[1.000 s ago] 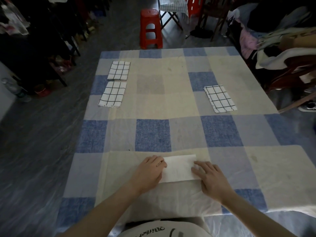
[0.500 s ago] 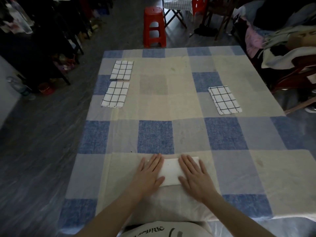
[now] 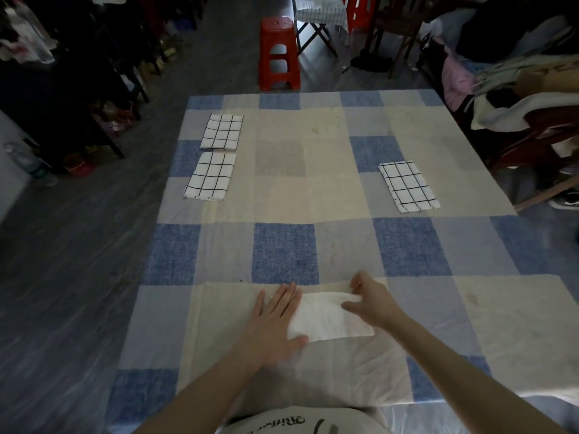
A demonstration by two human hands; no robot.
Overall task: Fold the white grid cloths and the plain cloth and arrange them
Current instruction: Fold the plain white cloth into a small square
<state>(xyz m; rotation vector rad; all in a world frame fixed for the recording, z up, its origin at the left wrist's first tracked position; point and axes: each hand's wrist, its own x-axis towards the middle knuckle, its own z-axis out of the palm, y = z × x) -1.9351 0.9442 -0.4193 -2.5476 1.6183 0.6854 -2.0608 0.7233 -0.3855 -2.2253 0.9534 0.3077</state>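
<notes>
the plain cloth (image 3: 329,317) is the piece in hand: it lies as a folded strip near the table's front edge, while three grid cloths sit already folded farther back, two (image 3: 221,132) (image 3: 210,176) in a column at the left and one (image 3: 408,186) well apart at the right. the left hand (image 3: 275,317) lies flat and open, fingers spread, pressing the cloth's left end down and holding nothing. the right hand (image 3: 369,300) is curled at the cloth's far right corner, fingers seemingly pinching its edge, though the grip itself is too small to confirm. judging by this, the next move is to lift that right end and bring it over to the left for another fold, keeping the edges matched so it ends like the others. the table (image 3: 313,189) wears a blue, grey and cream check covering. the room is dim; a red stool (image 3: 279,51) stands beyond the table, and clothes are heaped on chairs (image 3: 517,89) at the right.
</notes>
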